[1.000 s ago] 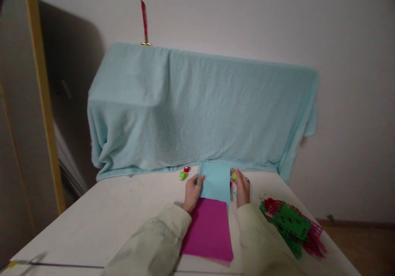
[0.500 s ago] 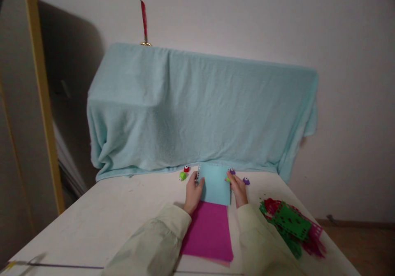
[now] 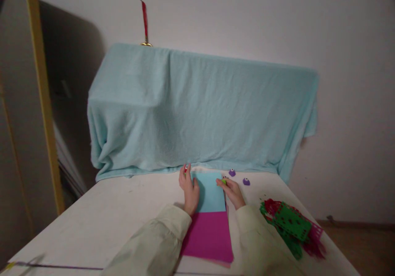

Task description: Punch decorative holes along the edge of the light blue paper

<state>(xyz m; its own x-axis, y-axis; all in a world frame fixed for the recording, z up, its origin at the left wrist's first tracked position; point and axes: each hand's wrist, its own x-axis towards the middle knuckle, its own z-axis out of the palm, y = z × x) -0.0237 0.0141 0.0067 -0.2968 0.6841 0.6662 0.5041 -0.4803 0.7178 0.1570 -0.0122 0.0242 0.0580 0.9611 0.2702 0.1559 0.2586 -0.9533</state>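
A light-blue sheet of paper (image 3: 210, 193) overlaps the far part of a magenta sheet (image 3: 210, 235), with more paper edges showing below it. My left hand (image 3: 189, 189) lies along the blue sheet's left edge, fingers spread and thumb over the paper. Its fingers are at a small red one-eyed piece (image 3: 185, 169) and partly cover it. With thumb and fingers, my right hand (image 3: 232, 191) pinches a small green one-eyed piece (image 3: 224, 182) at the sheet's upper right edge.
Two small purple one-eyed pieces (image 3: 246, 182) sit beyond my right hand. Cut-out green, red and magenta papers (image 3: 291, 222) lie heaped at the right. A light-blue cloth (image 3: 216, 115) drapes over something along the table's back. A thin dark strip (image 3: 61, 265) crosses the front left.
The blue sheet has shifted down and left, and its row of holes no longer shows. My left hand has moved left and opened its fingers. My right hand has come left with the green piece.
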